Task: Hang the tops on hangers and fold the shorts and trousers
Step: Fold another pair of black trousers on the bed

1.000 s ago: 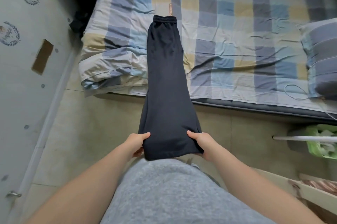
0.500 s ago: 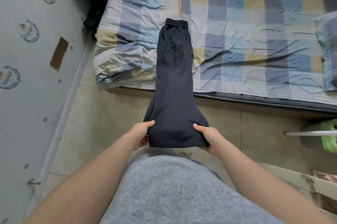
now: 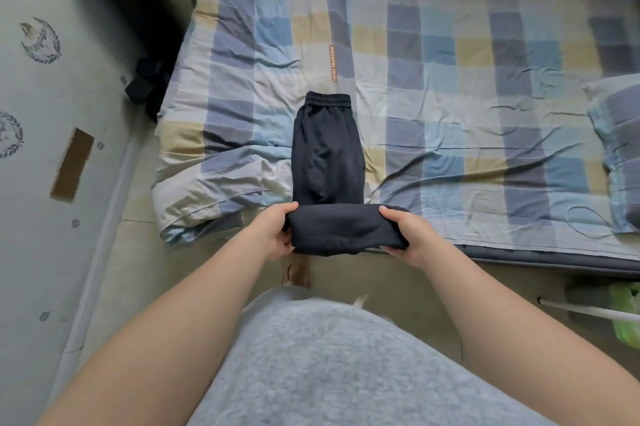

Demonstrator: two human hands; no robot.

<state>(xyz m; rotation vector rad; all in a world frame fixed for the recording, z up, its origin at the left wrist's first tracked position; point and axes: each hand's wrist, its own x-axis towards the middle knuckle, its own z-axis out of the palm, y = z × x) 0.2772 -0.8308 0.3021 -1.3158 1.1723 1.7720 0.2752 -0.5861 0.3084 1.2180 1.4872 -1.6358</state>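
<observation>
The dark trousers point(image 3: 327, 155) are lying on the checked bed point(image 3: 450, 107), waistband farthest away. The left grip point(image 3: 273, 233) and right grip point(image 3: 403, 235) are each clamping the folded leg end at the bed's edge, thumbs on top, fingers mostly hiding underneath.

The trousers point(image 3: 327, 155) are showing a plain dark navy, close to black, with no print. Under them the bedsheet point(image 3: 450, 79) is carrying a check of mid blue, pale blue, soft yellow, greyish violet and white. Just beyond the trousers an orange label point(image 3: 333, 62) with lettering is running along the sheet. Right of the trousers a pillow point(image 3: 620, 155) is repeating the same check. Left of them the wall point(image 3: 34, 217) is showing pale grey-green with dark wreath emblems point(image 3: 41, 41) and a brown patch point(image 3: 72, 164). Nearer than the trousers, a mottled grey top point(image 3: 329, 366) is filling the foreground. Well right of the trousers, a bag point(image 3: 627, 314) is showing bright green.
</observation>
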